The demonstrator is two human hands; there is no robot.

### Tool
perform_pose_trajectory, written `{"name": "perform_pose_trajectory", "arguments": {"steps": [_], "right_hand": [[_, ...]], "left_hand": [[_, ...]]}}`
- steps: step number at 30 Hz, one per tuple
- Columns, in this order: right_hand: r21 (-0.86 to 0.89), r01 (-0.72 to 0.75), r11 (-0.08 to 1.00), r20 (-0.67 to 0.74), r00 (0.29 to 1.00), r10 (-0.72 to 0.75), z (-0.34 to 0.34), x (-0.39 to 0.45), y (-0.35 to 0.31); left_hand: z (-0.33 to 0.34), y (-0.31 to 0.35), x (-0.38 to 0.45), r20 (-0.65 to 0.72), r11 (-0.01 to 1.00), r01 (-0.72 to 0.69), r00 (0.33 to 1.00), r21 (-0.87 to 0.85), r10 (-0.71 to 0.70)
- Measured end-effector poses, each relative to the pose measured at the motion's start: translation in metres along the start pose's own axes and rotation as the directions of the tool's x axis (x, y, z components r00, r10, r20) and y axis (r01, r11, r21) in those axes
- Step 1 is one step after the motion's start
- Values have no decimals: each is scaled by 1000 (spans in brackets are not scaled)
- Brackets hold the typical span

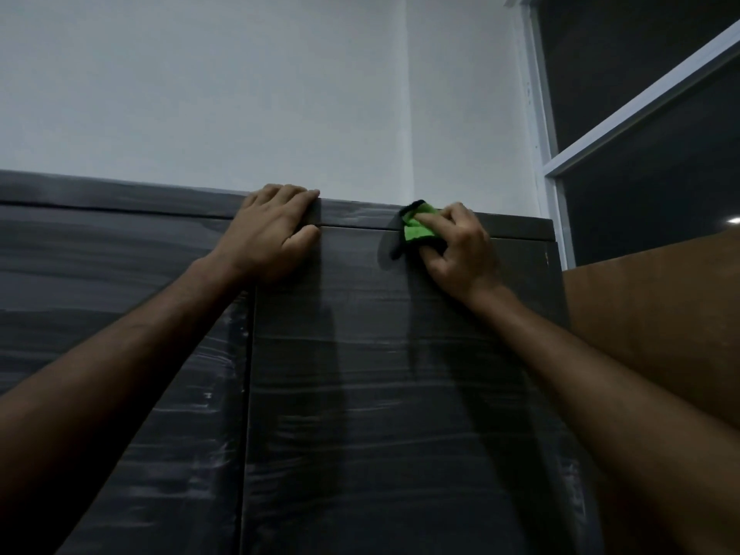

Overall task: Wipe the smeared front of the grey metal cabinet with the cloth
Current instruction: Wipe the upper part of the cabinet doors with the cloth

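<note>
Bunched because soft and light, small green cloth [418, 227] pinched in my right hand [456, 250] against tall grey metal cabinet [380, 394] top; left hand [272, 230] hooks its rim.

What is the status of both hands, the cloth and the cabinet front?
Left hand hooked over cabinet top edge. Right hand presses green cloth near top. Front streaked. Nothing in the way.
</note>
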State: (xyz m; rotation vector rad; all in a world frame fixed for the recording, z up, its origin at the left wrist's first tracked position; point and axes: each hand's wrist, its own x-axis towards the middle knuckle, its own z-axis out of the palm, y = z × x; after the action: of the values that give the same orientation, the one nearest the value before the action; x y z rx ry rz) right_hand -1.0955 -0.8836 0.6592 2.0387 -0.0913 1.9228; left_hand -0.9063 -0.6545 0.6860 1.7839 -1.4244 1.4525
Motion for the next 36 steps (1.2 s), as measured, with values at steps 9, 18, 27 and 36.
{"name": "perform_pose_trajectory", "arguments": {"steps": [9,18,27,36], "right_hand": [[-12,386,922,221,901,-374,4,-7,-23],[-28,479,877,207,861,-464,30,13,-55],[-62,385,921,142,917,-373,29,43,-66],[-30,-167,986,145,975,169,32,-24,-117]], "left_hand": [[-21,-46,-30,-52,999,-19,998,36,21],[-21,-65,-35,-102,994,67,993,86,-59],[-17,-70,-35,-91,996,75,993,50,-71],[-18,-70,-35,-69,996,85,994,11,-84]]}}
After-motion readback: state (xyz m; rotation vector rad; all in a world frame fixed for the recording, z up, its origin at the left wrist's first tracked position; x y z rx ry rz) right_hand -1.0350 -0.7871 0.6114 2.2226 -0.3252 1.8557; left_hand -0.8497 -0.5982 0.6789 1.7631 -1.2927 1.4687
